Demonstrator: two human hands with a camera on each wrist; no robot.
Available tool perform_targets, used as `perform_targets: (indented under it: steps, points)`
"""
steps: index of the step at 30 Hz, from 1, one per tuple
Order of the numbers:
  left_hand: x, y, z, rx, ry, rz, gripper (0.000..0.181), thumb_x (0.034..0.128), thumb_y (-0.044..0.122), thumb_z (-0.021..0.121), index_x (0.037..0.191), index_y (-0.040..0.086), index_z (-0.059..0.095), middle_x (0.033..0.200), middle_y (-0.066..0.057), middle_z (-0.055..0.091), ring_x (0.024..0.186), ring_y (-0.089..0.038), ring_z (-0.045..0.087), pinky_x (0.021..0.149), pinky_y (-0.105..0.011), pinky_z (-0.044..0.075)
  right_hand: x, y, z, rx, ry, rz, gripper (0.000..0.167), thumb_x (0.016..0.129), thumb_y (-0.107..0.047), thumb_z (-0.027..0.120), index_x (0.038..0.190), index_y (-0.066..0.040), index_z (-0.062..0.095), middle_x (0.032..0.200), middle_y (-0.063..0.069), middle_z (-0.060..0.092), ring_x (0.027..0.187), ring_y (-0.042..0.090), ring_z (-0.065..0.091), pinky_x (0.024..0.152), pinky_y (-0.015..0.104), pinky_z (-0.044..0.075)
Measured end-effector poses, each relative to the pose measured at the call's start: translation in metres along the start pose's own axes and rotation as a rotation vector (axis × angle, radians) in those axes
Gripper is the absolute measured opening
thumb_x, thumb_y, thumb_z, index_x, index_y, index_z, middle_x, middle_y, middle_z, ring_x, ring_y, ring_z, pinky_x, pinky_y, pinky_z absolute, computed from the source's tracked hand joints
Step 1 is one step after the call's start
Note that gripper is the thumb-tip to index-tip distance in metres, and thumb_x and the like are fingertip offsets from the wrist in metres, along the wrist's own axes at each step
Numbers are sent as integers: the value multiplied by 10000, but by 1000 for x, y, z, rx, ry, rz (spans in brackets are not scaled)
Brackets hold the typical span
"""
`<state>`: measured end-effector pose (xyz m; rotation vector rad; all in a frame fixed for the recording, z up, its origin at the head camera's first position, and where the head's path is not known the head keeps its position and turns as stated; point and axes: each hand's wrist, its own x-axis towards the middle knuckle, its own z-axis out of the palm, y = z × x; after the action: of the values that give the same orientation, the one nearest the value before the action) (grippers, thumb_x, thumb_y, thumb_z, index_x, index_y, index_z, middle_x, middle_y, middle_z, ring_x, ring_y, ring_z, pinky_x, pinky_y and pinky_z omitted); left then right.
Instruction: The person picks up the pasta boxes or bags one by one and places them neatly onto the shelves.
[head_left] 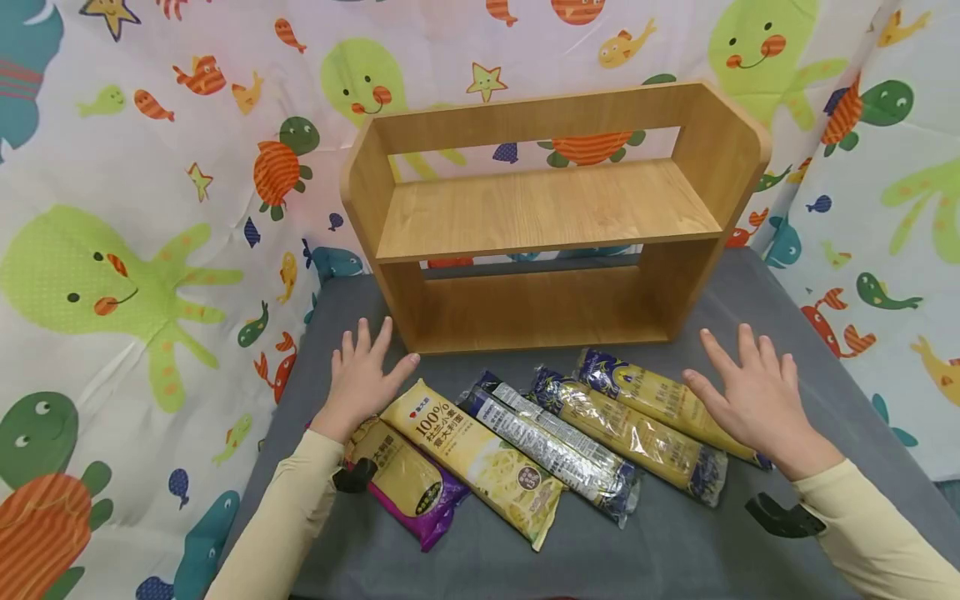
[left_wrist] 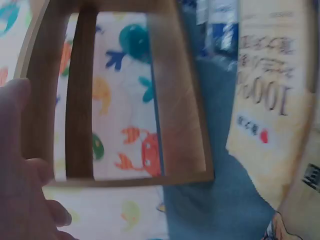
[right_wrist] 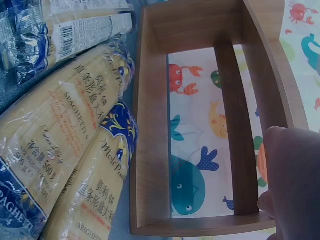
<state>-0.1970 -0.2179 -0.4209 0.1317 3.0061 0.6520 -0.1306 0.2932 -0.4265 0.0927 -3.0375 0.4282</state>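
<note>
While pasta packets [head_left: 630, 425] lie nearby, left hand [head_left: 362, 379] and right hand [head_left: 759, 400] have fingers [head_left: 363, 338] spread.

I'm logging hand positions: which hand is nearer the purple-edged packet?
Left. The left hand is by the shelf-side end of the purple-edged packet; the right hand is well off to its right, by the rightmost spaghetti packet.

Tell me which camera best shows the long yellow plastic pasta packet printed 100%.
The head view: it shows the packet end to end, printed face up. The left wrist view catches only the end with the red printed heart, upside down and cut off by the frame. I can't find it in the right wrist view.
</note>
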Motion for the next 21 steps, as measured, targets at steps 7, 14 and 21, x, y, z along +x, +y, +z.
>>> perform_targets:
  steps: [7,14,21]
  points:
    - [58,-16,-13,-388,61,-196,1030,949,633,568,1635,264,-105,1722,-146,-69,1580,-454,14,1235,-686,109,-1,3,3,-8,-5,-8,778,1041,-591,390,1615,-88,240,1587,454,111,1399,693,139,1085,829,78]
    - [108,-4,-18,-624,215,-188,964,940,340,724,1654,274,79,1728,-60,159,1568,-367,242,1222,-575,298,-2,4,5,-9,-6,-1,768,1045,-578,398,1614,-87,245,1588,453,112,1401,690,143,1086,829,80]
    - [128,5,-21,-594,281,-165,585,1009,184,572,1558,126,380,1561,-175,476,1400,-399,512,1138,-554,438,-1,8,4,-4,-17,4,776,1043,-590,391,1620,-98,230,1590,451,107,1395,695,146,1083,831,77]
